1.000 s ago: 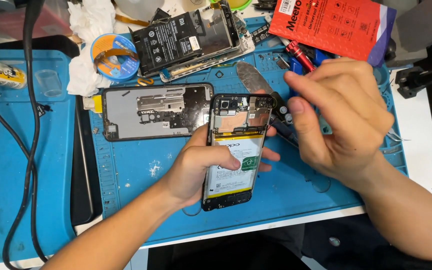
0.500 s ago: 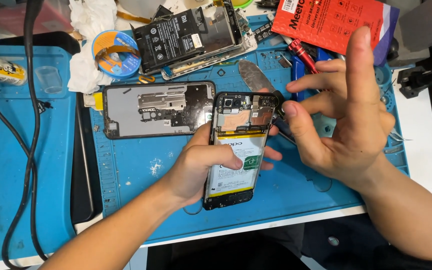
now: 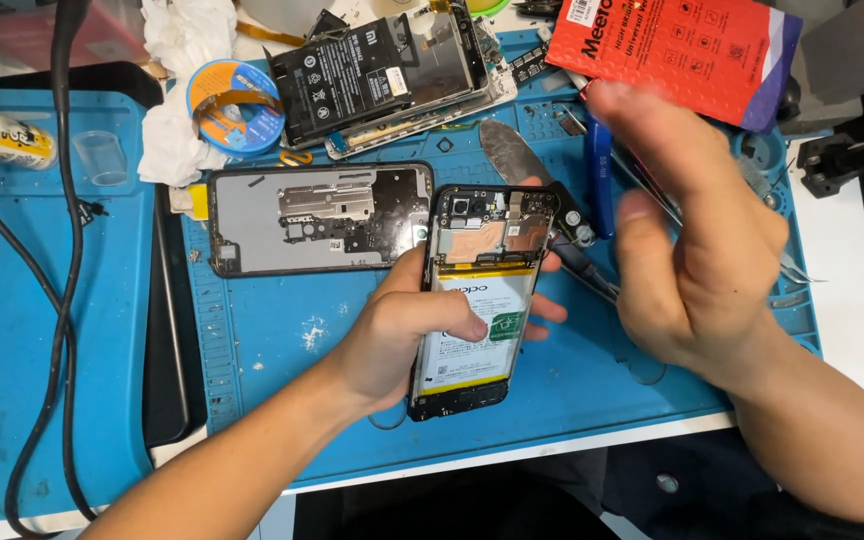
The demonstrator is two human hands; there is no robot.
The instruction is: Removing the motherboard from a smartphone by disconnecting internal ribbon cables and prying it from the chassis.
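phone (image 3: pixel 480 300), back off, on blue mat (image 3: pixel 282 400) | long axis 12–6, camera end at 12 | left hand (image 3: pixel 392 335) clamped round its middle, thumb across battery | right hand (image 3: pixel 697 250) blurred, at 3 of phone, lifted clear, fingers loosely apart, holding nothing I can make out | left nearer

phone: an opened smartphone (image 3: pixel 477 300) with its back cover off, black frame, long axis running away from the person, camera end farthest
inside: white battery with a yellow edge strip and a green patch fills the middle; copper-coloured shield and small circuit parts sit at the far end
grip: held in the left hand (image 3: pixel 402 335), thumb lying across the battery, fingertips showing past its right edge
place: just left of the blurred, raised right hand (image 3: pixel 697 250), not touching it
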